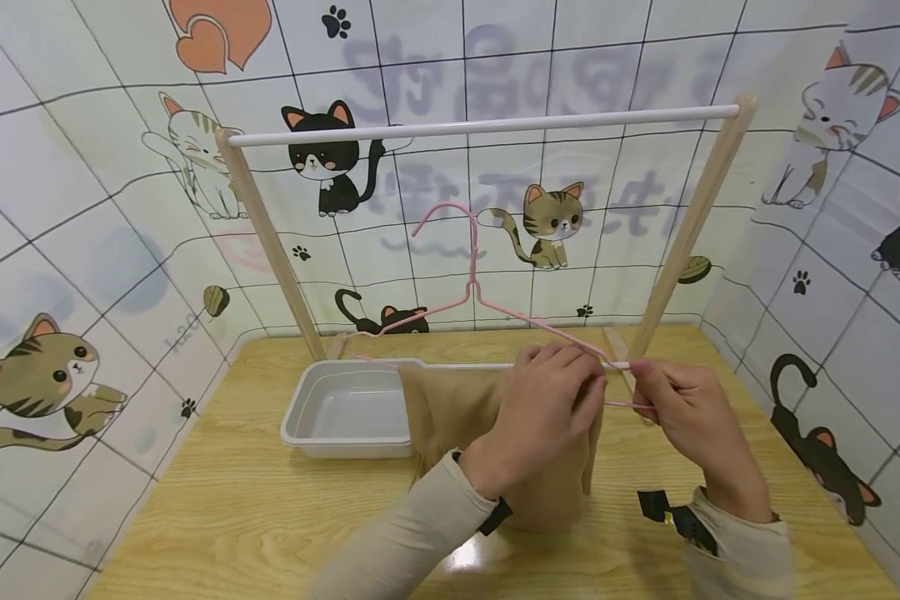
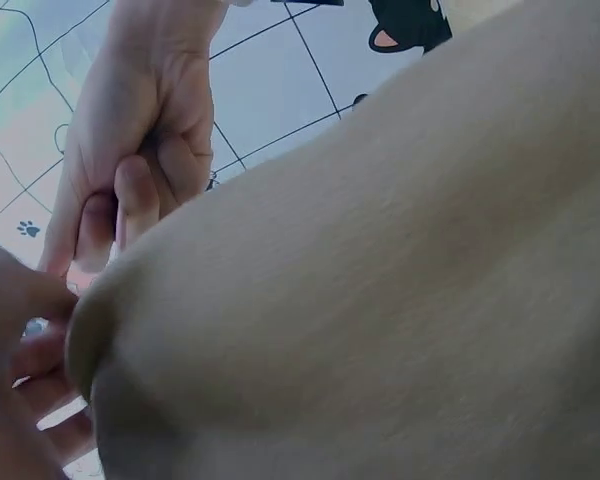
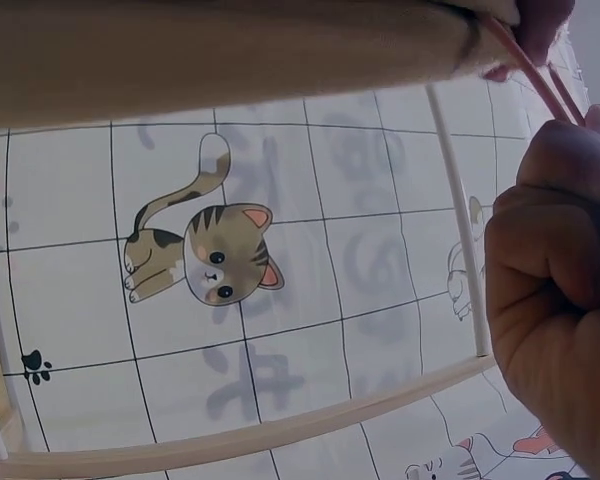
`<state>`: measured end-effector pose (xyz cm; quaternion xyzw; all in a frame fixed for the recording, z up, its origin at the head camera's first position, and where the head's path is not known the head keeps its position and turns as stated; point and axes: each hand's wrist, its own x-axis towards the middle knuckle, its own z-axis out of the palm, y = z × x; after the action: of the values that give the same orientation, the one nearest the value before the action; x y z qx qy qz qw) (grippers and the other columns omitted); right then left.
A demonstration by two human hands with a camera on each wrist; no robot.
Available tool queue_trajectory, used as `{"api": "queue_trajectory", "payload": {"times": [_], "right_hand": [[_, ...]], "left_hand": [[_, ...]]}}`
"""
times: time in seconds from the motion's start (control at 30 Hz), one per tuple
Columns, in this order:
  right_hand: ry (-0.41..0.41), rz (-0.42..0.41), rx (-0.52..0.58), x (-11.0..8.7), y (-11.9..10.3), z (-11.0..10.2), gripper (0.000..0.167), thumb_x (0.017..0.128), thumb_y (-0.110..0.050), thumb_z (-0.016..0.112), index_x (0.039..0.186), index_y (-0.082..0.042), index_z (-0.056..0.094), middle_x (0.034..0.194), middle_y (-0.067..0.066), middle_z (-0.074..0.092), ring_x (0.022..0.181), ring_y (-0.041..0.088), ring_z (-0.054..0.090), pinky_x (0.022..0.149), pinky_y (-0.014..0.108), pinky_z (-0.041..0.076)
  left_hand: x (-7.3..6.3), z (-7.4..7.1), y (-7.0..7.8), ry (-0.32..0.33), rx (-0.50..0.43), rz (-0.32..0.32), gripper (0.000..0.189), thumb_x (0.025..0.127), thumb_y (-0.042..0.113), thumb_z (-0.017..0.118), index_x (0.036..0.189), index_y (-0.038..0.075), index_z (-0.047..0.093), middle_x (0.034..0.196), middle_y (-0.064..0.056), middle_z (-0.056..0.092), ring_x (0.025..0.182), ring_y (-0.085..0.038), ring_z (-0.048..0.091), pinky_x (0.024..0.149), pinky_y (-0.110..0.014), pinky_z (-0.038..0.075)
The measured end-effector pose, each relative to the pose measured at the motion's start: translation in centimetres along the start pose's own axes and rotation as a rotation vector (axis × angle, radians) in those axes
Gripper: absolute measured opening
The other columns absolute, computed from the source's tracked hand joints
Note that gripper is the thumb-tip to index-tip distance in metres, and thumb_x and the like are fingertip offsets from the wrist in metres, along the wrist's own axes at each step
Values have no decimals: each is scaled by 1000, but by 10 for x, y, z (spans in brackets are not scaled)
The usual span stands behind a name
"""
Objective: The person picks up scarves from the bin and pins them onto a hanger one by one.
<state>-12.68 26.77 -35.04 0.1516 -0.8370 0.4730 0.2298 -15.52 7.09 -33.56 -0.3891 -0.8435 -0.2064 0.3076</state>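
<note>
A pink wire hanger (image 1: 474, 250) stands hook-up in the head view. Over its lower bar hangs a tan cloth (image 1: 450, 408), covering the middle part of that bar. My right hand (image 1: 690, 408) grips the hanger's right end; in the right wrist view its fingers (image 3: 550, 250) are curled round the pink wire. Close by on the left, my left hand (image 1: 543, 396) pinches the cloth's upper edge near the bar. Much of the left wrist view is filled by the cloth (image 2: 360, 270), with the left fingers (image 2: 45, 385) at its edge.
Behind the hanger stands a rack with wooden legs (image 1: 270, 242) and a white top rod (image 1: 487, 127). A white plastic basin (image 1: 296, 417) sits on the wooden table (image 1: 232, 508), left of the cloth. A cat-print sheet (image 1: 607, 67) lines the back and sides.
</note>
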Motion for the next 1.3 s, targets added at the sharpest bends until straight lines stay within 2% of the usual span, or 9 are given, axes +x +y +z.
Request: {"api": "queue_trajectory", "payload": {"times": [0.13,0.2,0.3,0.47,0.6,0.77,0.9,1.1,1.3], "right_hand": [[7,-6,2,1,0,2,46,107,-8,51,61,-13,51,54,-4,46,44,10,35,40,30,29],[16,-1,-13,1,1,1,46,107,-9,51,62,-14,53,53,-4,46,43,10,34,40,30,28],[30,13,-29,0,3,-1,45,107,-10,52,62,-14,54,53,-5,46,43,10,34,39,30,28],[55,27,-48,0,5,-4,44,107,-11,52,63,-13,54,54,-5,46,43,10,33,39,30,26],[63,34,-51,-1,6,-5,46,108,-12,51,62,-13,52,54,-5,46,43,11,32,39,30,25],[71,12,-19,-1,9,-7,46,108,-9,50,62,-13,51,54,-5,44,42,11,30,38,30,23],[83,6,-13,-2,11,-9,47,107,-8,49,61,-13,51,54,-5,44,43,12,30,39,30,23],[97,8,-3,-3,13,-10,47,108,-7,48,61,-12,51,54,-4,44,44,12,31,39,30,24],[89,-15,20,-3,14,-8,48,108,-5,47,61,-12,52,54,-4,44,43,12,30,39,30,23]], "left_hand": [[-4,1,-5,-124,-3,26,17,105,34,59,101,24,73,102,15,70,102,-4,64,94,-28,46],[-7,-2,-10,-158,-25,17,21,104,40,58,104,25,73,101,16,69,100,-3,63,95,-29,45],[-12,-11,-20,-169,-43,3,26,103,46,59,107,25,73,103,16,70,103,-3,63,97,-30,45],[-23,-26,-40,-173,-60,-8,18,102,39,63,106,25,74,108,13,72,109,-8,65,100,-36,46],[-36,-35,-62,-133,-73,-45,12,100,33,68,103,22,74,107,10,73,108,-11,66,101,-39,47],[-58,-49,-87,-15,-74,-116,8,95,23,75,99,16,75,106,3,74,107,-20,66,100,-42,48],[-73,-61,-104,74,-59,-188,12,92,18,78,103,12,76,107,-1,73,109,-23,65,101,-42,48],[-90,-68,-122,101,-82,-271,25,92,18,78,115,7,75,114,-5,73,114,-26,64,102,-43,49],[-98,-64,-126,126,-87,-325,29,93,20,76,118,5,74,112,-8,73,109,-28,64,96,-44,51]]}}
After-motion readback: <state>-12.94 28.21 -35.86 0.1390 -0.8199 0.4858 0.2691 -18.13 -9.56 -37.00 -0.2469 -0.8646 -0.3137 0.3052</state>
